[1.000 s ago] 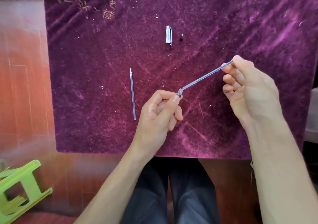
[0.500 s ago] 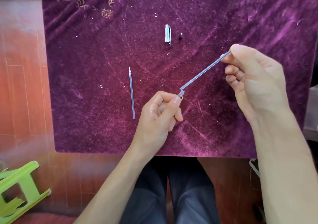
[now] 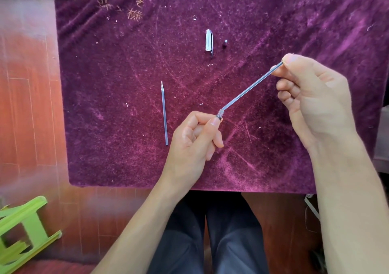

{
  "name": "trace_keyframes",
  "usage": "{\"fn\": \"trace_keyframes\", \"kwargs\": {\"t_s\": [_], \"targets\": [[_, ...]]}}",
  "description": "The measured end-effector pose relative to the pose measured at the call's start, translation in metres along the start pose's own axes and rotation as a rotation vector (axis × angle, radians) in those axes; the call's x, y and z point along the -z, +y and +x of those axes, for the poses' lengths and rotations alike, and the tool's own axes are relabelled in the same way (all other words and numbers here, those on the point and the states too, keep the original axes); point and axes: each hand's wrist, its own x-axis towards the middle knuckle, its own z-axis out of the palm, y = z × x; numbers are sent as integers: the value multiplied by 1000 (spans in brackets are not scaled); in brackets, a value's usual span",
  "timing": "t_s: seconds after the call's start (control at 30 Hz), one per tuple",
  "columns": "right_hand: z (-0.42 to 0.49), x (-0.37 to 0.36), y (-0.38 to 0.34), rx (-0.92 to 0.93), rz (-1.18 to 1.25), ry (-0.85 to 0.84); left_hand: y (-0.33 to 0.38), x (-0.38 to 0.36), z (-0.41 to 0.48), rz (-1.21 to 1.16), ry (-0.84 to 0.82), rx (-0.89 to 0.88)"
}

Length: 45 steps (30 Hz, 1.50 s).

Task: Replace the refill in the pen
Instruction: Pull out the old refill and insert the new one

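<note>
hands hold one thin object between them above the purple velvet cloth (image 3: 126, 126). the left hand (image 3: 195, 139) is closed in a loose fist, its thumb and forefinger pinched on the pen's short front section, of which only the threaded grey collar (image 3: 219, 113) shows. the right hand (image 3: 315, 96) is pinched shut on the far end of the thin translucent grey refill tube (image 3: 250, 88), which runs slantwise up from the collar to those fingertips.

compared with a second ago, the right hand has risen and swung further from the left, the tube now stands steeper, and a little more bare tube shows between collar and fingertips. the left hand has hardly moved. i judge the refill is being drawn out of the front section, though it could instead be going in; the pictures do not settle which.

a second thin grey refill with a metal tip (image 3: 164, 113) lies flat on the cloth just left of the left hand, untouched. the clear pen cap with a clip (image 3: 208, 41) and a small dark end piece (image 3: 224, 43) lie side by side, well apart from the hands. the pen's barrel cannot be seen.

if this is the old refill, the swap is only begun.
</note>
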Motion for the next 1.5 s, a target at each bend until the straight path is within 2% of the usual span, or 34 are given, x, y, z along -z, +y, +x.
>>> {"fn": "trace_keyframes", "kwargs": {"t_s": [0.5,0.77,1.5], "targets": [[6,2,-3,74,-81,-27,-2,2,-1,10,-26,1],[8,-4,-9,148,-109,-118,-3,6,-2,35,-62,2],[-13,-21,25,63,-225,-289,1,1,-1,-72,-10,23]]}}
